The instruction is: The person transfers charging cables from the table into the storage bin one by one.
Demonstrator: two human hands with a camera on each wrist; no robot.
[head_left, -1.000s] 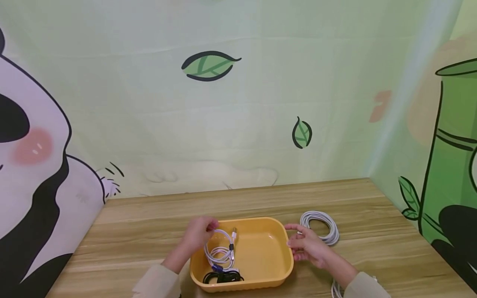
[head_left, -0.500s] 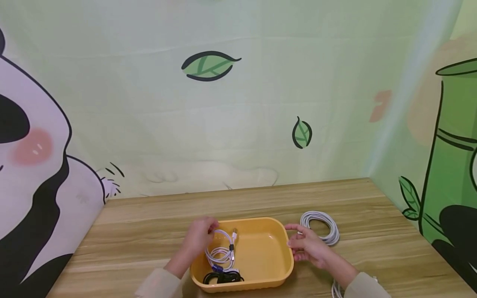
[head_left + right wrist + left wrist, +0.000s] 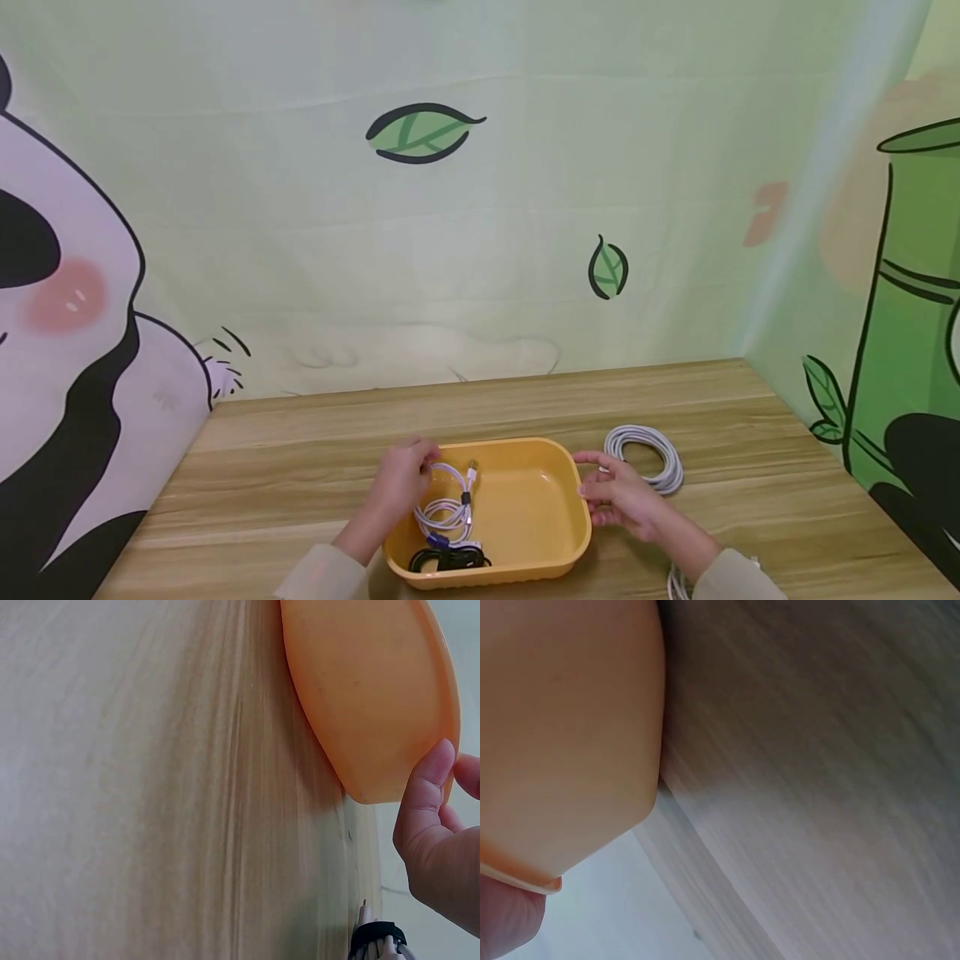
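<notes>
A yellow plastic bin (image 3: 525, 521) with rounded corners sits on the wooden table between my hands. My left hand (image 3: 401, 477) grips its rim at the back left corner; in the left wrist view one fingertip (image 3: 510, 916) shows at the rim, beside the bin's outer wall (image 3: 562, 735). On the opposite side my right hand (image 3: 628, 500) pinches the rim, and the right wrist view shows the thumb (image 3: 429, 776) against the outside wall. Inside the bin's left half lie a coiled white USB cable (image 3: 448, 521) with a black tie and a bundled black cable (image 3: 463, 557) with a blue connector.
Behind my right hand a coiled grey cable (image 3: 670, 467) lies on the table (image 3: 300, 454). Part of another pale cable (image 3: 677, 582) shows beside my right sleeve (image 3: 735, 577). A printed cloth wall (image 3: 480, 275) rises behind the table.
My left wrist and sleeve have shifted slightly to the right, with the fingers still at the same corner. The bin, the cables and my right hand stay where they were.
</notes>
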